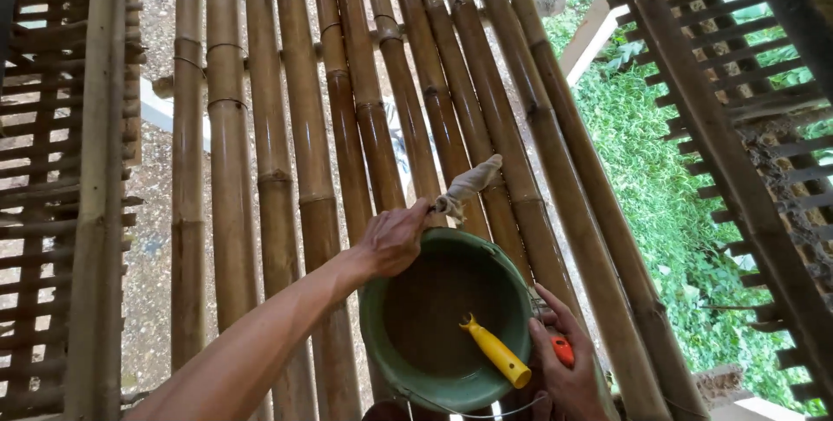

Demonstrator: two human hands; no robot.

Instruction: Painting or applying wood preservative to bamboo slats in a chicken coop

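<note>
My left hand [395,237] reaches forward over the far rim of a green bucket [380,338] and grips a twisted, dirty cloth [466,185] that lies against the bamboo poles [304,126]. My right hand [566,360] rests on the bucket's right rim and has a small orange object [563,351] under its fingers. Inside the bucket, which holds brownish liquid, a tool with a yellow handle [495,351] leans against the near right wall.
Many long bamboo poles run side by side ahead of me, with gaps showing gravel ground [156,239] below. Wooden lattice frames stand at the left [52,169] and right [737,126]. Green plants [642,178] grow on the ground to the right.
</note>
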